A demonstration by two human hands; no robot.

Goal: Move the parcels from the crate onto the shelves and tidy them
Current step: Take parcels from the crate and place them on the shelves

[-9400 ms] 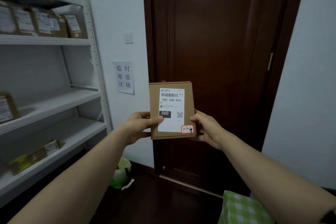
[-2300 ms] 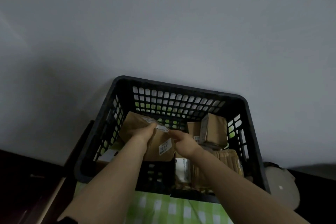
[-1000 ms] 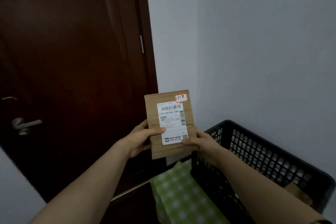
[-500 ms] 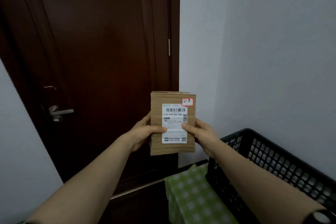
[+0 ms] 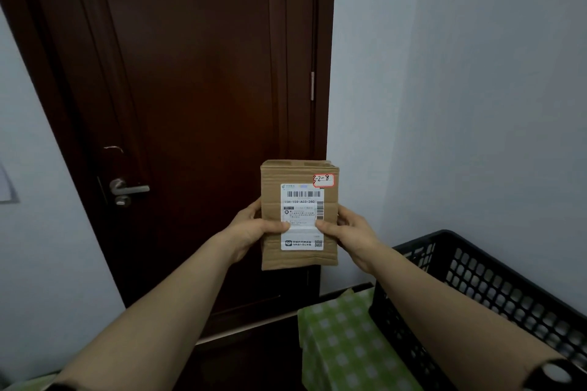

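A brown cardboard parcel stands upright in front of me, its white shipping label and a red-edged sticker marked 2-8 facing me. My left hand grips its left edge, thumb on the label. My right hand grips the right edge the same way. The black plastic crate sits low at the right, on a green checked cloth. Its contents are hidden from here. No shelves are in view.
A dark wooden door with a metal handle fills the middle and left. A pale wall runs along the right behind the crate. A corner of white paper hangs on the left wall.
My view has swung left from the crate toward the door. The parcel stays upright in both hands, and the door handle has come further into view.
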